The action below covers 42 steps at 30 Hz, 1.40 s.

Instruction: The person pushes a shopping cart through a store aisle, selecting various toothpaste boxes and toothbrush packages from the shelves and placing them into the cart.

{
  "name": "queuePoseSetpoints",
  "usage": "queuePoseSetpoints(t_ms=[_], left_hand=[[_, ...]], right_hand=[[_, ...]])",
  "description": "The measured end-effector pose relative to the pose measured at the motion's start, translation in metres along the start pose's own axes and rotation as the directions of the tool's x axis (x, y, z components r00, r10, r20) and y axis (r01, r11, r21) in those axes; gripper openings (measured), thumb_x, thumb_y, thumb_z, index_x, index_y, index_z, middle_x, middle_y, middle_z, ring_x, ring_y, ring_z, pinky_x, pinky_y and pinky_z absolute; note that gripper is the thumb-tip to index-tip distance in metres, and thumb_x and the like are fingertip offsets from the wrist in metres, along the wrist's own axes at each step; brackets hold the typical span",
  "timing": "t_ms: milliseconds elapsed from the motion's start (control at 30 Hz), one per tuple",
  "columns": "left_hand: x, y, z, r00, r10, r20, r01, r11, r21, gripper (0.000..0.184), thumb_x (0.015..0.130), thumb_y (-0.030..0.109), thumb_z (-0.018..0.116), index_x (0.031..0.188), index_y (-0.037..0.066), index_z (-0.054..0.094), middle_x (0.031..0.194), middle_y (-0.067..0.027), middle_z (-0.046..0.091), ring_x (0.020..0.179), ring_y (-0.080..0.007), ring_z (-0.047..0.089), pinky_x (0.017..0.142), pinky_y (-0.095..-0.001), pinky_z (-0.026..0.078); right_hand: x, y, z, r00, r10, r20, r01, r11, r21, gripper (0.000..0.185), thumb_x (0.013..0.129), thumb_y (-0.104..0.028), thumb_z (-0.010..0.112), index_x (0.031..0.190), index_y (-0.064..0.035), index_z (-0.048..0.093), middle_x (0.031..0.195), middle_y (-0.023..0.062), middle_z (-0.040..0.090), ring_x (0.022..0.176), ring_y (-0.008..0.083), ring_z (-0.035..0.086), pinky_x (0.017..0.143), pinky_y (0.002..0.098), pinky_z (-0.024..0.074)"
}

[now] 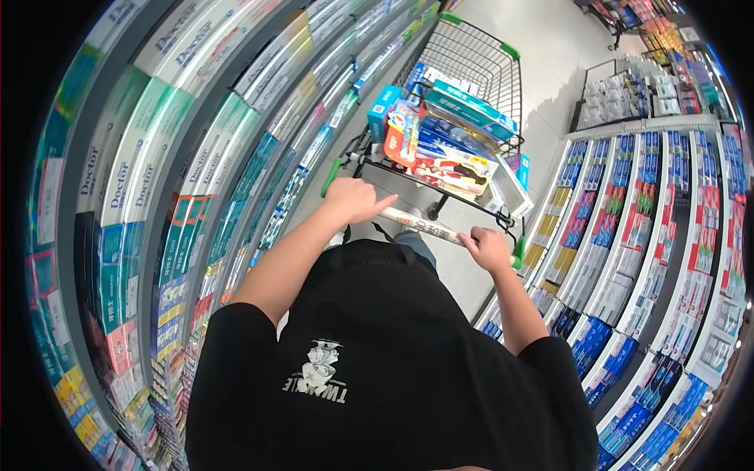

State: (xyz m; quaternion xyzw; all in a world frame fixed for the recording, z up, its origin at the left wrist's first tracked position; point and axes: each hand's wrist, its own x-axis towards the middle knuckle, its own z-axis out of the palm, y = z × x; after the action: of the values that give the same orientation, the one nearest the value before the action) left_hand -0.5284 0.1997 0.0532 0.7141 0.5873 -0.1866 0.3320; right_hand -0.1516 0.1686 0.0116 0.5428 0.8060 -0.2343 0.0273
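A shopping cart [481, 63] with green corner pieces stands in front of me, its white handle bar [424, 224] across my body. My left hand [355, 202] is wrapped round the bar near its left end, and my right hand [487, 248] is closed round it near the right end. Several boxed packages lie in the cart: a teal box [471, 108] on top, a blue box [382, 110] at the left, a red and yellow pack [452, 174] near the handle and a white box [512, 188] at the right.
Tall shelves of toothpaste boxes [118, 188] rise close on the left. Another shelf [620, 212] with toothbrushes and boxes runs along the right. A wire display rack [616, 94] stands beyond it. Grey tiled floor [550, 78] shows beside the cart.
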Motion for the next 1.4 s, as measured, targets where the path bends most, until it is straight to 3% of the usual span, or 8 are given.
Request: queuePoseSetpoints(t_ms=[200,333,467,633,900,1133,1267,1400], left_hand=[[-0.014,-0.023,0.014,0.993,0.114,0.014,-0.113,0.993,-0.046,0.086,0.103,0.071,0.031,0.089,0.003,0.081,0.096,-0.0191,0.077,0.092,-0.0379,0.075,0.082,-0.0482,0.058],[-0.037,-0.028,0.023,0.985,0.119,-0.125,-0.126,0.991,-0.053,0.085,0.103,0.071,0.032,0.082,0.005,0.081,0.084,-0.0192,0.076,0.081,-0.0394,0.075,0.076,-0.0493,0.058],[-0.041,-0.038,0.069,0.899,0.167,-0.404,-0.186,0.983,-0.009,0.074,0.102,0.068,0.043,0.07,0.011,0.077,0.068,-0.0134,0.071,0.065,-0.0341,0.071,0.071,-0.0435,0.056],[-0.052,-0.044,0.091,0.712,0.249,-0.656,-0.264,0.961,0.078,0.066,0.098,0.069,0.052,0.068,0.013,0.07,0.064,-0.007,0.068,0.065,-0.028,0.068,0.068,-0.0402,0.051],[-0.081,-0.065,0.093,0.444,0.035,-0.896,-0.547,0.802,-0.24,0.029,0.097,0.039,0.072,0.092,0.01,0.068,0.091,-0.0077,0.069,0.092,-0.0284,0.067,0.087,-0.0419,0.051],[-0.189,-0.06,0.056,0.194,-0.221,-0.956,-0.322,0.906,-0.275,0.025,0.093,0.032,0.075,0.11,0.013,0.071,0.116,-0.0042,0.068,0.115,-0.0267,0.063,0.098,-0.0451,0.049],[-0.248,-0.039,0.024,0.144,-0.13,-0.981,0.008,0.991,-0.13,0.056,0.085,0.047,0.08,0.129,0.016,0.067,0.128,-0.0074,0.066,0.123,-0.0275,0.061,0.109,-0.0467,0.046],[-0.276,-0.06,0.045,0.399,-0.209,-0.893,0.072,0.978,-0.196,0.071,0.079,0.055,0.078,0.135,0.014,0.062,0.121,-0.0068,0.065,0.12,-0.027,0.061,0.11,-0.0469,0.046]], right_hand=[[-0.019,-0.027,0.01,0.998,0.042,-0.046,-0.041,0.999,0.031,0.058,0.094,-0.055,0.067,0.065,-0.0047,0.061,0.064,0.0149,0.063,0.062,0.0387,0.063,0.059,0.0493,0.0485],[-0.02,-0.034,0.01,0.994,-0.072,-0.087,0.091,0.965,0.247,0.039,0.093,-0.044,0.072,0.093,-0.0052,0.069,0.094,0.0183,0.07,0.093,0.0389,0.067,0.085,0.0456,0.0529],[0.029,-0.045,-0.027,0.911,-0.097,-0.4,0.108,0.994,0.005,0.041,0.093,-0.021,0.076,0.128,-0.0036,0.064,0.123,0.0205,0.068,0.12,0.0421,0.06,0.103,0.049,0.0471],[0.126,-0.025,-0.067,0.836,-0.169,-0.521,0.006,0.954,-0.3,0.081,0.093,-0.029,0.078,0.158,0.0,0.04,0.158,0.0264,0.045,0.144,0.0442,0.046,0.118,0.0478,0.0396],[0.162,0.016,-0.068,0.928,-0.145,-0.343,0.094,0.982,-0.162,0.045,0.086,-0.011,0.078,0.124,0.0005,0.058,0.117,0.0244,0.063,0.111,0.0473,0.059,0.094,0.0517,0.0472],[0.09,-0.106,-0.124,0.888,-0.317,-0.333,0.321,0.946,-0.045,0.046,0.085,-0.014,0.083,0.122,0.0021,0.06,0.111,0.0219,0.062,0.103,0.0441,0.06,0.091,0.0475,0.0482],[0.066,-0.211,-0.132,0.777,-0.596,-0.203,0.614,0.789,0.033,0.043,0.082,-0.01,0.083,0.116,0.0017,0.06,0.107,0.0185,0.062,0.098,0.0381,0.06,0.087,0.0438,0.0485],[0.056,-0.285,-0.131,0.642,-0.755,-0.132,0.767,0.629,0.13,0.043,0.077,-0.007,0.086,0.114,-0.001,0.065,0.105,0.0169,0.065,0.097,0.0379,0.063,0.085,0.0455,0.0503]])
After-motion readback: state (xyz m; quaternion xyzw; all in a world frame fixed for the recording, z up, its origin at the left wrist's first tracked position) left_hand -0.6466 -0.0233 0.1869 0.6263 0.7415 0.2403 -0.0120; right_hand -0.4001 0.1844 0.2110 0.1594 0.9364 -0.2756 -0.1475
